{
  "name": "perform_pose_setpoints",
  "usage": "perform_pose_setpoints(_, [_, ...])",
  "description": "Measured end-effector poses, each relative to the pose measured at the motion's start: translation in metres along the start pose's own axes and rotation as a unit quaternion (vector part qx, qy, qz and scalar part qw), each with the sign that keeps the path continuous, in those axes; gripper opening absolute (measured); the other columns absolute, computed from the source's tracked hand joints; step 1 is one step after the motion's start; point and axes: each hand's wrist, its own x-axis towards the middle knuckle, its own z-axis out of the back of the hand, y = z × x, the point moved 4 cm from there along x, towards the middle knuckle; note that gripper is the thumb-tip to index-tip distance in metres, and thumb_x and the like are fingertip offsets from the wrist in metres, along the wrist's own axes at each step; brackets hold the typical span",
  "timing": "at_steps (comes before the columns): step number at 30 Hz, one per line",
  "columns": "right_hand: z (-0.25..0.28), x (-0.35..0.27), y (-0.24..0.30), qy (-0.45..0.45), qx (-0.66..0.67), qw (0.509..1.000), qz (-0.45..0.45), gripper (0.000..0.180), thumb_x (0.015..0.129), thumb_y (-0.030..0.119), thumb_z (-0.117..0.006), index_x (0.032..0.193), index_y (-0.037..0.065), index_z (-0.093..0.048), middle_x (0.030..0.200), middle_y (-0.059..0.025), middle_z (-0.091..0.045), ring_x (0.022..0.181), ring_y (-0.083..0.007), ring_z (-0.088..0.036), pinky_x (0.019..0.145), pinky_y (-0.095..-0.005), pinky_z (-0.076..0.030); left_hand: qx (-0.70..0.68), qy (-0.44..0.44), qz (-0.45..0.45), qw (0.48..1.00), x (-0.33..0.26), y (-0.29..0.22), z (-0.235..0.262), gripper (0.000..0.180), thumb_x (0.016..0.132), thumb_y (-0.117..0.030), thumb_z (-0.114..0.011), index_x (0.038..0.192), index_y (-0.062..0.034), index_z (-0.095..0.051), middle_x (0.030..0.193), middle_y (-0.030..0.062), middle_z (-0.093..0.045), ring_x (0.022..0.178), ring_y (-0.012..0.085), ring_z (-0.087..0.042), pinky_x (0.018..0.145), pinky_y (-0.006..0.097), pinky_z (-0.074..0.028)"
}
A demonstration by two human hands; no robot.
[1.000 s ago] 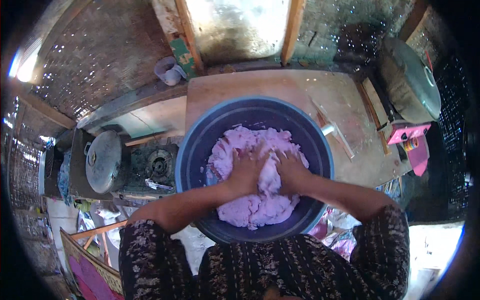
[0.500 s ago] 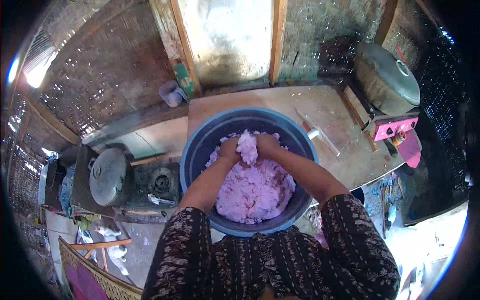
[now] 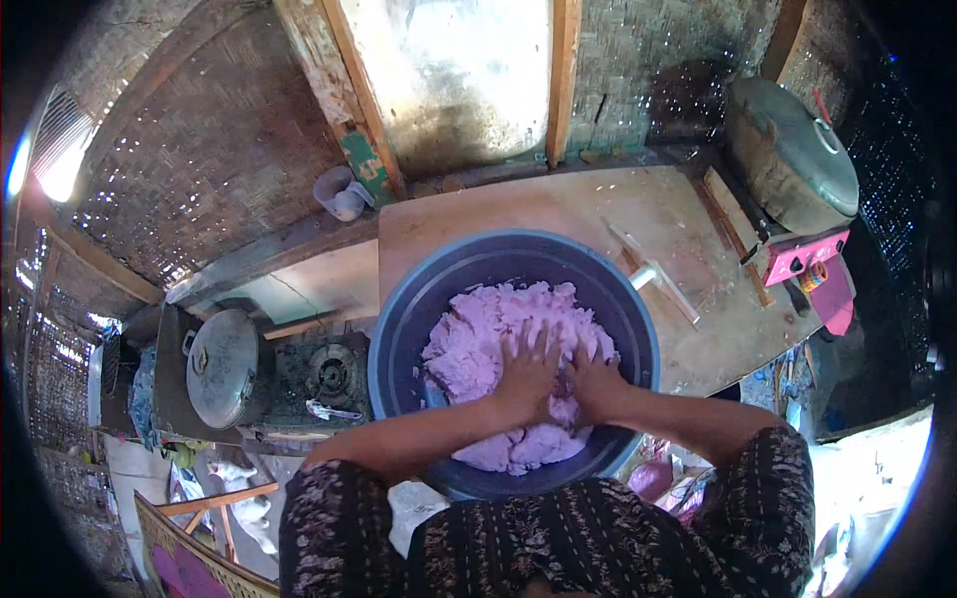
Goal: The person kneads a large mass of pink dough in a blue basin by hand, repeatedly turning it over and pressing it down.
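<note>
Both hands, left hand [image 3: 526,374] and right hand [image 3: 596,384], lie spread flat, gripping nothing, on the soft lilac dough mass [image 3: 498,344] inside the round dark-blue plastic basin [image 3: 399,339] beneath them; pressing evenly with the palms probably works best.

Pale purple dough [image 3: 498,349] under both hands, in a dark blue basin [image 3: 419,309]. Black sleeves [image 3: 329,518] with fine light print behind the hands. Pink stove [image 3: 797,254] far right; grey lidded pot [image 3: 221,367] left.
</note>
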Motion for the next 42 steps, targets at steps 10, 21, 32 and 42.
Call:
perform_pose_setpoints(10, [0.01,0.108,-0.041,-0.194,0.112,0.971,-0.079,0.087,0.063,0.015,-0.076,0.138,0.011,-0.031,0.137,-0.0276,-0.032,0.115,-0.0505,-0.045,0.086,-0.0509,-0.048,-0.137,-0.137,0.013,0.981,0.097,0.079,-0.007,0.069,0.064,-0.025,-0.076,0.119,0.003,-0.047,0.104,0.0249,-0.062,0.092,0.041,-0.062,0.081,0.049,-0.048])
perform_pose_setpoints(21, [0.022,0.08,-0.023,-0.114,0.105,0.987,0.032,0.096,0.061,0.039,-0.08,0.132,-0.006,-0.032,0.126,-0.0367,-0.042,0.111,-0.0464,-0.05,0.093,-0.0436,-0.044,-0.037,-0.01,-0.032,0.999,0.071,0.097,-0.009,0.065,0.073,-0.029,-0.067,0.128,-0.005,-0.043,0.129,0.0238,-0.047,0.118,0.0412,-0.046,0.097,0.048,-0.039])
perform_pose_setpoints(32, [-0.022,0.054,0.092,-0.07,-0.009,0.997,-0.015,0.115,0.053,0.04,-0.085,0.141,0.003,-0.021,0.145,-0.0309,-0.014,0.119,-0.0546,-0.038,0.084,-0.0701,-0.038,0.019,0.159,0.04,0.986,-0.026,0.094,-0.021,0.133,0.049,-0.046,-0.087,0.147,-0.0148,-0.002,0.154,0.0112,0.003,0.136,0.0479,-0.007,0.099,0.07,-0.025])
perform_pose_setpoints(42, [0.007,0.134,0.06,-0.206,0.115,0.972,-0.006,0.092,0.046,0.021,-0.088,0.123,0.004,-0.041,0.103,-0.0144,-0.065,0.098,-0.0427,-0.059,0.077,-0.0536,-0.051,-0.151,-0.057,0.083,0.983,0.016,0.152,-0.018,0.085,0.063,-0.018,-0.076,0.133,-0.0013,-0.032,0.133,0.0291,-0.037,0.117,0.0443,-0.045,0.096,0.043,-0.042])
